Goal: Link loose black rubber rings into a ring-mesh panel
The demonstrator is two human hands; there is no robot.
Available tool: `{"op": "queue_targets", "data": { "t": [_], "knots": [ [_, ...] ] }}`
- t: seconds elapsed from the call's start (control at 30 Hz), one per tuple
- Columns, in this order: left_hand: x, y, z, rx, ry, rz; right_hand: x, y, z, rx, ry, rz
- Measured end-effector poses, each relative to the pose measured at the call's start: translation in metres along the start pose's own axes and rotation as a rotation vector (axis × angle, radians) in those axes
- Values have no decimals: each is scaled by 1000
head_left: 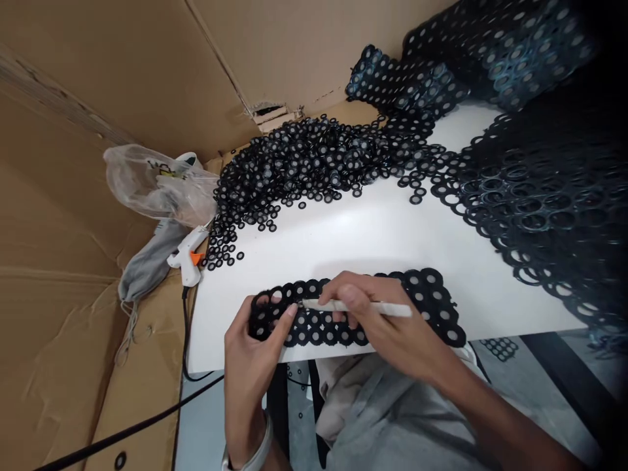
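Observation:
A flat strip of joined black rings [426, 297] lies along the near edge of the white board. My left hand [252, 356] grips its left end, the thumb on top and the fingers behind, some showing through the ring holes. In my right hand [373, 311] is a slim white pen-like tool [392, 309], pinched between thumb and fingers. Its tip touches or nearly touches the strip just beside my left thumb. What lies right at the tip is too small to make out. My right hand covers the strip's middle.
A large heap of loose black rings [314, 157] spreads over the back of the white board [343, 242]. Sheets of joined rings [540, 196] pile up at the right. At the left are a white glue gun [189, 255] with its cord, a plastic bag [152, 183] and cardboard walls.

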State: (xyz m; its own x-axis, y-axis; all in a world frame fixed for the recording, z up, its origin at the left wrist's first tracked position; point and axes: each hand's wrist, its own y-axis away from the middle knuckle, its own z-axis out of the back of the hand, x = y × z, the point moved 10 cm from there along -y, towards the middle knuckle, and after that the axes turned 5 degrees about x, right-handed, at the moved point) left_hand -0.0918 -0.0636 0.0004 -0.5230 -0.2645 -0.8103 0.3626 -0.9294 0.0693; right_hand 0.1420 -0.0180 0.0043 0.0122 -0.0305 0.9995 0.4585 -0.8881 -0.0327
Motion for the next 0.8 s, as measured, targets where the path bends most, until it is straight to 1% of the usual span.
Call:
{"op": "queue_targets", "data": {
  "t": [0.07, 0.13, 0.23, 0.37, 0.47, 0.63, 0.7, 0.77, 0.8],
  "knots": [
    [2, 2, 3, -63, -14, -32, -7, -7, -12, 52, 12, -33],
    [6, 3, 6, -90, -16, -41, -11, -8, -14, 55, 38, -76],
    [11, 1, 6, -58, -11, -37, -14, -4, -8, 27, 72, -121],
    [13, -3, 2, 3, 15, -12, -17, 0, -2, 0, 74, -153],
    [13, -3, 3, 4, 61, 13, -18, -1, -3, 5, 83, -148],
    [20, 0, 4, 19, 211, 64, -16, -7, -17, 96, 161, -109],
    [21, 1, 3, 20, 224, 67, -15, -8, -19, 118, 186, -110],
    [19, -1, 4, 8, 200, 47, -11, -6, -14, 110, 164, -118],
    [17, -2, 5, -3, 178, 33, -6, -4, -7, 76, 153, -113]
  ]
}}
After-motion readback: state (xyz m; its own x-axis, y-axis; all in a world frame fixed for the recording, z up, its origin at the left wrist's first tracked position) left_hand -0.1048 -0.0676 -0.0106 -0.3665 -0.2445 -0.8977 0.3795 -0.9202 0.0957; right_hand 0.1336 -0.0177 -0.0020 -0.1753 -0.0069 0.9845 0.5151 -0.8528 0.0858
